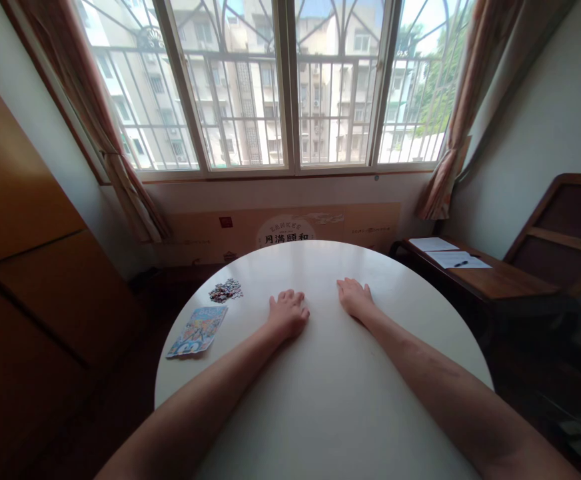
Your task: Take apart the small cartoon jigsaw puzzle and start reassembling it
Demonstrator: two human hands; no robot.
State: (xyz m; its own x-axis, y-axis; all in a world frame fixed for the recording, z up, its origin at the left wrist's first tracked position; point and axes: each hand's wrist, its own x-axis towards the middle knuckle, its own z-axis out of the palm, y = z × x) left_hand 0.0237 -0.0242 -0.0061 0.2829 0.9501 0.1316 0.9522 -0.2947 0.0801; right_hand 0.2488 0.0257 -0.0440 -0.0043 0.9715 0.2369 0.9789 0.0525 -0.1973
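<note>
Both hands rest on a white round table, apart from each other. My left hand lies palm down near the middle, its fingers bent and spread, holding nothing I can see. To its right, my right hand is laid on its side or palm down, fingers stretched out and thumb apart, with nothing in it. Left of my left hand is a small heap of what look like jigsaw puzzle pieces. Just in front of that heap lies a colourful printed sheet or packet, mostly blue, near the table's left edge.
A wooden chair or bench at the right carries papers and a dark pen. Behind the table stands a printed cardboard panel under a barred window. A wooden cabinet is at the left.
</note>
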